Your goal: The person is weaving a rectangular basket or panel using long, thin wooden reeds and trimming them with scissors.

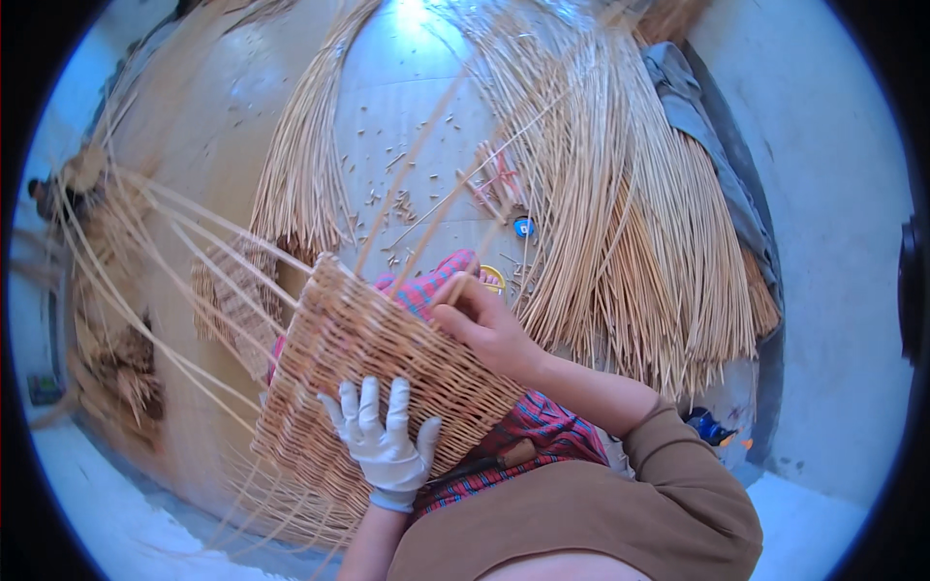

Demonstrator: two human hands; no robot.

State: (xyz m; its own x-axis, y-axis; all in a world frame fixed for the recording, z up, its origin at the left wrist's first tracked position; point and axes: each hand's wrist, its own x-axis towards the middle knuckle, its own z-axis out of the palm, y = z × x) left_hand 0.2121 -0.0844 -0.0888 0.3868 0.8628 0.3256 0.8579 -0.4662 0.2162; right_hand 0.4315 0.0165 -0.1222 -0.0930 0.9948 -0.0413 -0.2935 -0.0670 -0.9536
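A partly woven wicker basket (334, 329) lies tilted across my lap, its long loose wicker rods fanning out to the left and upward. My left hand (383, 445), in a white glove, rests on the woven wall with its fingers spread. At the basket's far right edge, my bare right hand (484, 329) is closed, thumb and fingers pinched round a wicker rod (458, 290). The fingertips partly hide where that rod meets the weave. Several upright rods beyond the edge are blurred.
A large bundle of pale wicker rods (620, 223) covers the floor at right, with grey cloth (683, 92) beside it. Another bundle (308, 145) lies ahead. Short cut pieces (397, 208) and a blue round object (524, 227) lie between them. Another woven piece (237, 290) stands at left.
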